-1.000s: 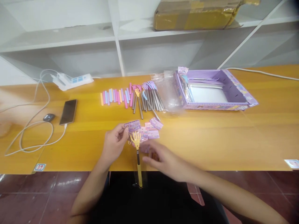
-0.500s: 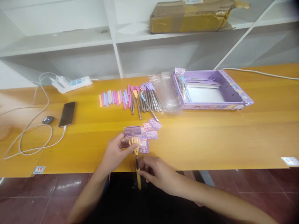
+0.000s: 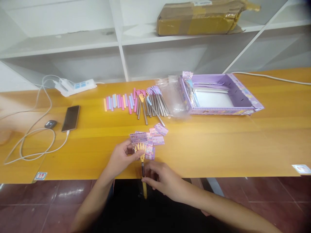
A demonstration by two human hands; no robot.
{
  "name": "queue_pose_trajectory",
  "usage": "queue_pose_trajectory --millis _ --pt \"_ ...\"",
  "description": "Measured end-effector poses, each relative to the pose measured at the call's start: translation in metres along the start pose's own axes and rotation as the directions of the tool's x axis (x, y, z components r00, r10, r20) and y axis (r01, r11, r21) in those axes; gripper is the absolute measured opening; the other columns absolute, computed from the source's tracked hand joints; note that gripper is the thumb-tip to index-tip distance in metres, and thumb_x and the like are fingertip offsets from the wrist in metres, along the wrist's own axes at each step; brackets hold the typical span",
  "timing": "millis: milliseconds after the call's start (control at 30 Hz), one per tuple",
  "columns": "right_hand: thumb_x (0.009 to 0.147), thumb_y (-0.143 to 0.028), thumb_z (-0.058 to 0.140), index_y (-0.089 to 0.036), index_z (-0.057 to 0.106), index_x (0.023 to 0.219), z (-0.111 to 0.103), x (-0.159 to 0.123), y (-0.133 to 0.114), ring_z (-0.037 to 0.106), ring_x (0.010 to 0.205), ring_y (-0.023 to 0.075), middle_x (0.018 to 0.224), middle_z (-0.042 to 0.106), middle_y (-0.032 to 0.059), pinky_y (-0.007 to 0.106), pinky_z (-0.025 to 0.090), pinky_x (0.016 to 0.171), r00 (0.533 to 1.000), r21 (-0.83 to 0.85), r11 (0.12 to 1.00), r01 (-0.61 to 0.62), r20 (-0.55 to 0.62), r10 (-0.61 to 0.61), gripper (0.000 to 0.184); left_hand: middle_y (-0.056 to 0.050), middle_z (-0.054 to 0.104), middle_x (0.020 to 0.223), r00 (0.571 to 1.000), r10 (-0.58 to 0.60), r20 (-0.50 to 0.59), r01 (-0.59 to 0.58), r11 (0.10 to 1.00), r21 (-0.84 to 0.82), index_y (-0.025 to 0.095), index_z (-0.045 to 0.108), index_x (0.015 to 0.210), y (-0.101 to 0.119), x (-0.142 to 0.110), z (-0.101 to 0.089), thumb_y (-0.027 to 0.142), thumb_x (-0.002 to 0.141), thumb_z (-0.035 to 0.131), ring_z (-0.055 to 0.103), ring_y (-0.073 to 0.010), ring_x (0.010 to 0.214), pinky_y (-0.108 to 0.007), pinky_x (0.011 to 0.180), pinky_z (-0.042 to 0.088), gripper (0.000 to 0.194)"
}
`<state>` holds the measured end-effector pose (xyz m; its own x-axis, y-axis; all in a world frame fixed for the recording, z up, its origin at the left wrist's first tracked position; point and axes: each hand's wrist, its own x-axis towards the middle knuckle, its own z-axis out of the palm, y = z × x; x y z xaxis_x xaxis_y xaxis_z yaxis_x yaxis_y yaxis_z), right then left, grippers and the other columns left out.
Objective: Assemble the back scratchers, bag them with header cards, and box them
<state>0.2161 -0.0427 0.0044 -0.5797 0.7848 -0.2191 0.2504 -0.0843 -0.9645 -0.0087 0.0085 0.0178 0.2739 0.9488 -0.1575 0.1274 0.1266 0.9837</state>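
Close to the table's front edge, my left hand (image 3: 123, 158) grips a yellow back scratcher (image 3: 142, 158) by its claw-shaped head, thumb on top. My right hand (image 3: 162, 178) is closed around the lower part, where the dark metal shaft meets the yellow handle, which points down over my lap. A clear bag with a purple card top (image 3: 138, 137) seems to be around the scratcher's head. Just beyond lie several printed cards (image 3: 158, 140). Farther back rest several loose back scratchers (image 3: 153, 100) with pink, purple, yellow and blue heads, beside a row of coloured handle sleeves (image 3: 119, 102).
A purple display box (image 3: 218, 110) holding a bagged blue scratcher stands back right, with clear bags (image 3: 173, 100) beside it. To the left are a phone (image 3: 70, 118), a small black device (image 3: 50, 124), cables and a power strip (image 3: 75, 86). A taped carton (image 3: 199, 19) sits on the shelf.
My right thumb has shifted slightly onto the top of the yellow handle. Both hands otherwise keep their places, and the loose things lie as before.
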Motion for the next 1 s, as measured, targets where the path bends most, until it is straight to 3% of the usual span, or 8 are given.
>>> queue_pose_trajectory --millis 233,400,533,633,767,833,933,1000 --pt "0.102 -0.043 0.073 -0.022 0.058 0.092 0.001 -0.001 -0.001 0.060 0.058 0.0139 0.068 0.063 -0.0044 0.028 0.048 0.062 0.999 0.013 0.999 -0.040 0.009 0.040 0.028 -0.009 0.084 0.105 0.999 -0.008 0.031 0.011 0.996 -0.085 0.020 0.071 0.132 0.001 0.001 0.004 0.049 0.089 0.088 0.078 -0.0219 0.086 -0.033 0.078 0.065 0.055" --pt "0.103 -0.056 0.069 -0.020 0.062 0.087 -0.022 0.004 -0.003 0.064 0.065 0.0146 0.075 0.066 -0.0012 0.028 0.053 0.065 0.997 0.054 0.998 0.013 -0.078 -0.008 0.040 -0.011 0.082 0.104 0.992 0.101 0.081 -0.088 0.985 -0.151 0.019 0.066 0.133 -0.004 -0.002 0.008 0.060 0.108 0.060 0.078 -0.0222 0.086 -0.035 0.082 0.062 0.048" --pt "0.104 -0.062 0.067 -0.021 0.072 0.100 -0.092 -0.007 -0.024 0.061 0.067 0.0159 0.077 0.066 0.0002 0.030 0.053 0.062 0.934 -0.147 0.979 0.141 -0.308 -0.181 0.041 -0.011 0.082 0.112 0.991 0.119 0.056 -0.121 0.992 0.029 0.021 0.065 0.132 -0.009 -0.005 0.011 0.054 0.114 0.047 0.078 -0.0224 0.094 -0.036 0.088 0.060 0.041" --pt "0.101 -0.061 0.071 -0.023 0.076 0.101 -0.164 -0.022 -0.061 0.059 0.068 0.0162 0.080 0.069 0.0033 0.031 0.050 0.059 0.804 -0.442 0.889 0.115 -0.485 -0.345 0.038 -0.010 0.083 0.114 0.992 0.120 0.028 -0.123 0.973 0.194 0.023 0.065 0.133 -0.011 -0.004 0.014 0.051 0.114 0.047 0.079 -0.0240 0.102 -0.038 0.095 0.059 0.038" --pt "0.104 -0.036 0.072 -0.016 0.075 0.129 -0.252 -0.021 -0.111 0.058 0.067 0.0112 0.093 0.076 0.0098 0.034 0.042 0.063 0.408 -0.481 0.844 -0.237 -0.838 -0.363 0.032 -0.008 0.083 0.111 0.992 0.120 0.029 -0.122 0.928 0.351 0.025 0.067 0.130 -0.010 -0.003 0.015 0.048 0.114 0.048 0.080 -0.0262 0.107 -0.037 0.095 0.058 0.034" --pt "0.102 -0.031 0.073 -0.009 0.068 0.141 -0.290 -0.005 -0.119 0.062 0.071 0.0102 0.106 0.081 0.0166 0.036 0.042 0.067 0.290 -0.463 0.779 -0.423 -0.883 -0.368 0.045 -0.007 0.083 0.108 0.992 0.127 0.028 -0.128 0.920 0.371 0.025 0.068 0.130 -0.010 -0.003 0.015 0.047 0.114 0.047 0.080 -0.0260 0.105 -0.037 0.094 0.058 0.034" --pt "0.103 -0.036 0.069 0.002 0.053 0.152 -0.337 0.031 -0.101 0.073 0.092 0.0153 0.119 0.079 0.0255 0.038 0.040 0.072 0.315 -0.492 0.683 -0.540 -0.870 -0.379 0.064 -0.007 0.083 0.106 0.990 0.137 0.026 -0.137 0.913 0.385 0.026 0.068 0.131 -0.012 -0.003 0.014 0.046 0.114 0.048 0.080 -0.0256 0.103 -0.036 0.093 0.058 0.033" --pt "0.105 -0.046 0.061 0.009 0.061 0.136 -0.354 0.057 -0.074 0.076 0.093 0.0187 0.114 0.078 0.0295 0.039 0.039 0.070 0.417 -0.582 0.628 -0.517 -0.812 -0.408 0.063 -0.007 0.083 0.106 0.990 0.141 0.024 -0.138 0.907 0.398 0.025 0.068 0.130 -0.013 -0.002 0.013 0.046 0.114 0.048 0.080 -0.0255 0.102 -0.036 0.092 0.058 0.033"
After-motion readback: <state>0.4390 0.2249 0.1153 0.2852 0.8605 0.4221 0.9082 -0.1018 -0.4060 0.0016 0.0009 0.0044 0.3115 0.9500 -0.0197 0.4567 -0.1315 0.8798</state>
